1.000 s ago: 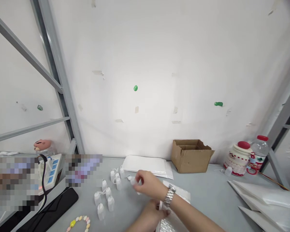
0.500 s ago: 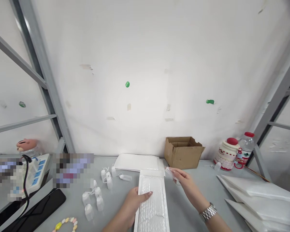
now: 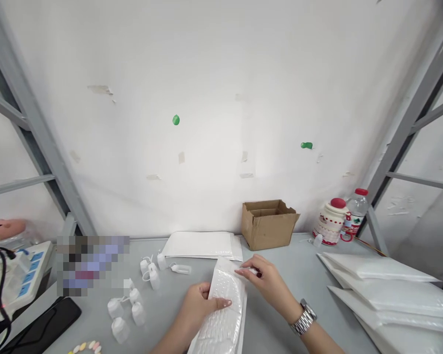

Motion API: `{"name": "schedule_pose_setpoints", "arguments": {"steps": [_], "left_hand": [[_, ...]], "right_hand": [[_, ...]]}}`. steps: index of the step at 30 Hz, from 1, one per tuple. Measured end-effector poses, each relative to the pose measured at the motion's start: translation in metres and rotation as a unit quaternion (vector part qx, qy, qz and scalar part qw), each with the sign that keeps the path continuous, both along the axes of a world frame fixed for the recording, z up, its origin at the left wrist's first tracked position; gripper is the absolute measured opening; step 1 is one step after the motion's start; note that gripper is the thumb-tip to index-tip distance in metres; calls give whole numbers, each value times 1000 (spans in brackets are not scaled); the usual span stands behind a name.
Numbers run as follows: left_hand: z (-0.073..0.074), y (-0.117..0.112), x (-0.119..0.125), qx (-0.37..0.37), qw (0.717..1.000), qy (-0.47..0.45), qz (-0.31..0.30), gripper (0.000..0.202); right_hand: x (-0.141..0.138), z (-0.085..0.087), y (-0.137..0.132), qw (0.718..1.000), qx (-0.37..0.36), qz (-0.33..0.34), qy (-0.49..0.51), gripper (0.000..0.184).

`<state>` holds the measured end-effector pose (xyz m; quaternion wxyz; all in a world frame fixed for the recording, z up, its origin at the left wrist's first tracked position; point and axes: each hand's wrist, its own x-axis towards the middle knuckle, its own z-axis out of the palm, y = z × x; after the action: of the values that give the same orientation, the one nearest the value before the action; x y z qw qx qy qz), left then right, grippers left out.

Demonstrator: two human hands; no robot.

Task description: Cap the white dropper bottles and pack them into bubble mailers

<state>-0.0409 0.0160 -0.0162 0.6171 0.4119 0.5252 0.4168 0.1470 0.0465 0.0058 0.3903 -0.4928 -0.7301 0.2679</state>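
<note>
My left hand (image 3: 199, 307) grips a white bubble mailer (image 3: 221, 307), thumb on top and fingers along its left edge. The mailer slants up from the table's front. At its upper right edge, my right hand (image 3: 268, 282) is closed in a pinch around a small clear plastic bottle (image 3: 253, 270), mostly hidden by the fingers. Its fingertips touch the mailer near the upper end. Left of my hands, several small squeeze bottles (image 3: 120, 329) with white caps stand on the grey table, and another bottle (image 3: 181, 269) lies on its side.
Flat white mailers (image 3: 195, 243) lie by the wall beside an open cardboard box (image 3: 269, 231). To the right are a stack of mailers (image 3: 384, 290), a lidded jar (image 3: 329, 226), a drink bottle (image 3: 359, 204) and a small bottle (image 3: 318, 240). A black phone (image 3: 53, 322) lies left.
My right hand has moved left with the small bottle, from beside the mailer onto its upper edge. The mailer has tilted and turned in my left hand. The view has shifted right.
</note>
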Motion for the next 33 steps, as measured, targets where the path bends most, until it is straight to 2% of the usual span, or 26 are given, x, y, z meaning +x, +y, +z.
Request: {"name": "schedule_pose_setpoints", "arguments": {"steps": [4, 7, 9, 11, 15, 18, 22, 24, 26, 28, 30, 33], "left_hand": [[4, -4, 4, 7, 1000, 9, -21, 37], [1, -6, 6, 23, 998, 4, -53, 37], [-2, -6, 6, 39, 997, 7, -67, 37], [-6, -5, 5, 56, 996, 12, -68, 38], [-6, -3, 2, 67, 995, 6, -68, 42], [-4, -3, 1, 62, 996, 4, -70, 46], [-5, -2, 4, 59, 997, 20, -54, 49], [-7, -2, 5, 63, 996, 18, -54, 51], [-9, -3, 6, 65, 996, 8, -55, 52], [-10, -4, 6, 58, 997, 7, -54, 52], [-9, -5, 5, 50, 997, 11, -50, 53], [-7, -5, 3, 42, 998, 2, -46, 53]], "right_hand": [[3, 3, 5, 995, -98, 33, 10, 39], [7, 3, 7, 973, -210, 90, 37, 43], [8, -1, 9, 958, -256, 119, 59, 40], [6, -6, 11, 957, -254, 109, 88, 36], [2, -11, 15, 959, -227, 50, 160, 43], [1, -9, 16, 956, -230, 47, 175, 42], [8, -5, 11, 953, -258, 107, 115, 36], [11, -3, 8, 940, -291, 162, 77, 33], [13, -2, 7, 929, -311, 190, 61, 31], [11, -4, 8, 940, -288, 162, 82, 34], [7, -8, 11, 957, -239, 104, 128, 38], [2, -16, 16, 961, -207, 56, 173, 42]]}}
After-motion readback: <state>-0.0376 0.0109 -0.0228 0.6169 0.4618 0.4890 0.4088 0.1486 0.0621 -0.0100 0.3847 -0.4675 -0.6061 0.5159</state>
